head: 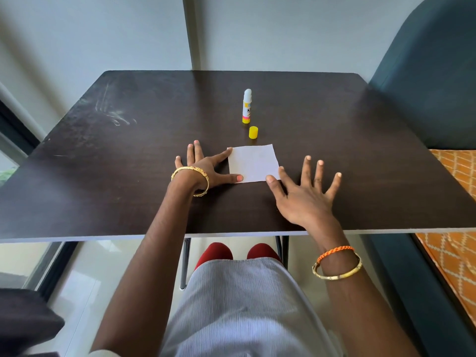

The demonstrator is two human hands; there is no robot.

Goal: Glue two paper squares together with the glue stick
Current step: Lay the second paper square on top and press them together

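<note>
**Paper square lies between the two flat hands**

The left hand point(199, 167) lies flat on the dark table point(103, 140), fingers straight and spread. Its index fingertip touches the far left corner of the paper square point(253, 163) and its thumb presses the near left corner, so it pins the sheet's left edge.

Only one white sheet shows, flat between the hands; whether a second square lies beneath it cannot be told. Beyond the hands, past the sheet's far edge, sits the yellow cap point(253, 132), and further off the glue stick point(247, 106) stands upright and uncapped.

The right hand point(307, 195) is wide open, palm down, holding nothing; its thumb tip meets the sheet's near right corner. I judge both hands equally near the paper.
</note>
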